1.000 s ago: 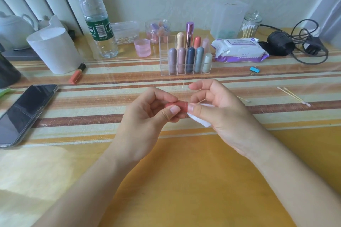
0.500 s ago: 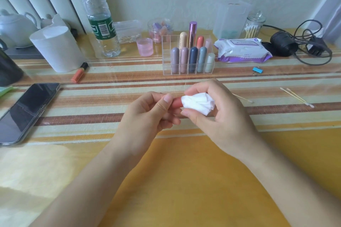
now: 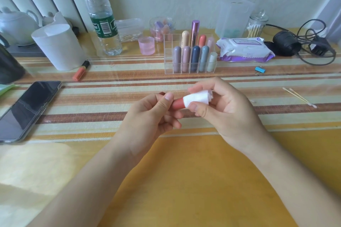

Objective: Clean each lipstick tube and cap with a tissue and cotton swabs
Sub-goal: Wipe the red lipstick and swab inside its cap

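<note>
The tissue [image 3: 197, 98] now wraps the lipstick tube [image 3: 178, 104], baring more red.

We see only the middle of the lipstick tube [image 3: 178, 103]: the tissue [image 3: 197, 97] in our right hand [image 3: 227, 108] hides one end, and our left hand [image 3: 151, 116] covers the other. At 9 o'clock the phone [image 3: 27, 108] runs off the edge, and at 11 o'clock the bottle [image 3: 103, 24] loses its top. At 2 o'clock the wipes pack [image 3: 243, 49] has print too small to read.

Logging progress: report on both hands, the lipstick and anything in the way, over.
Left hand pinches red lipstick tube. Right hand holds white tissue wrapped round the tube's right end. Nothing between the hands and the tube.
</note>
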